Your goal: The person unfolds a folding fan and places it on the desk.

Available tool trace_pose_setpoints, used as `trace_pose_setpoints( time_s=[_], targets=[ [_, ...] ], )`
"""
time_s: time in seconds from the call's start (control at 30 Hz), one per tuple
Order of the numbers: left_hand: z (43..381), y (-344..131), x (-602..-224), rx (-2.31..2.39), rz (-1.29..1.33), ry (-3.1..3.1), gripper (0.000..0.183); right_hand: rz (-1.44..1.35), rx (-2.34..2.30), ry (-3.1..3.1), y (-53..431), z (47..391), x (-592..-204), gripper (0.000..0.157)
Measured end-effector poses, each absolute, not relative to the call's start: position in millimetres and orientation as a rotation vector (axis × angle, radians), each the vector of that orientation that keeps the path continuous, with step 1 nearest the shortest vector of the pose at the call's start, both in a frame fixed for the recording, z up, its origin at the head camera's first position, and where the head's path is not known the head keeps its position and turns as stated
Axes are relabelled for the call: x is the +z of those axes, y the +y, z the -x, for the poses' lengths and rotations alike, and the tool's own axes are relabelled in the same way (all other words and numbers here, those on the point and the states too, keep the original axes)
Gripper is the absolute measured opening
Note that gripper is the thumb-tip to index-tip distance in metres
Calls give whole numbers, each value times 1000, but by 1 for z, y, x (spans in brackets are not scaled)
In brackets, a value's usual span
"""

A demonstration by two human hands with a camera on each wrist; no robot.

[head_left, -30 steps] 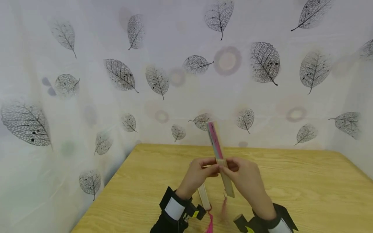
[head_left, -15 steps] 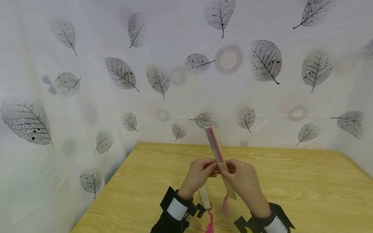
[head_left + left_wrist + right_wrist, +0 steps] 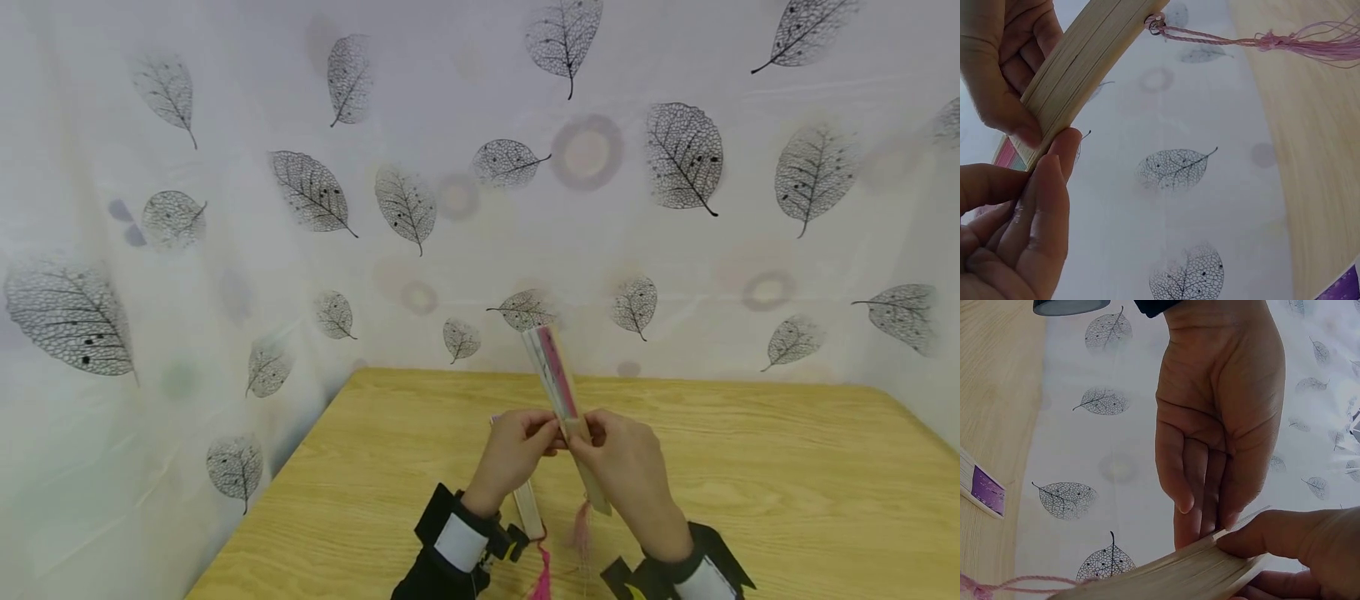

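Observation:
A folding fan (image 3: 556, 375) is held up, tilted, over the table. Its ribs are pale wood, its upper part shows a pink stripe, and a pale pink tassel (image 3: 1279, 41) hangs from its lower end. My right hand (image 3: 626, 467) grips the wooden ribs, its thumb lying across them in the right wrist view. With thumb and fingertips my left hand (image 3: 1019, 231) pinches the fan's edge. A second folding fan (image 3: 527, 508), closed and with a magenta tassel (image 3: 542, 575), lies on the table behind my left wrist, partly hidden. Its purple end (image 3: 989, 492) shows in the right wrist view.
Beneath both hands is a wood-grain table (image 3: 780, 475). A pale curtain (image 3: 465, 242) printed with dark leaves hangs behind the table and at its sides. Black camera straps (image 3: 453, 533) are on both wrists.
The held fan's upper end has dropped slightly and spread a little to the left, showing more pale folds beside the pink stripe. Both hands keep their hold. The fan on the table has not moved.

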State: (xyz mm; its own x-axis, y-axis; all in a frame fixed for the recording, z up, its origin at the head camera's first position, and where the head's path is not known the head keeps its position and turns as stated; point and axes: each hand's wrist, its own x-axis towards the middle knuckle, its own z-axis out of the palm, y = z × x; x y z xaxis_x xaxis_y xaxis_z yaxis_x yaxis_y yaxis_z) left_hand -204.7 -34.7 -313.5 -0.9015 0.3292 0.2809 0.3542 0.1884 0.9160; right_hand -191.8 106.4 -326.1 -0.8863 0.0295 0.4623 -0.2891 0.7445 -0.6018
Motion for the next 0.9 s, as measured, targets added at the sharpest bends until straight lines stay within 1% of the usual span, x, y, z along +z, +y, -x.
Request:
trace_pose_setpoints(
  time_s=[0.23,0.5,0.73,0.9],
  targets=[
    [206,-37,-314,-1810,714,-2418,24,-174,987,-2502,108,192,-324,23],
    [206,-36,-313,-1819,704,-2418,23,-176,907,-2444,112,193,-325,21],
    [204,-35,-310,-1810,692,-2420,23,-163,865,-2393,114,195,-326,15],
    [210,-34,-318,-1804,690,-2429,23,-156,876,-2407,114,193,-325,18]
  ],
)
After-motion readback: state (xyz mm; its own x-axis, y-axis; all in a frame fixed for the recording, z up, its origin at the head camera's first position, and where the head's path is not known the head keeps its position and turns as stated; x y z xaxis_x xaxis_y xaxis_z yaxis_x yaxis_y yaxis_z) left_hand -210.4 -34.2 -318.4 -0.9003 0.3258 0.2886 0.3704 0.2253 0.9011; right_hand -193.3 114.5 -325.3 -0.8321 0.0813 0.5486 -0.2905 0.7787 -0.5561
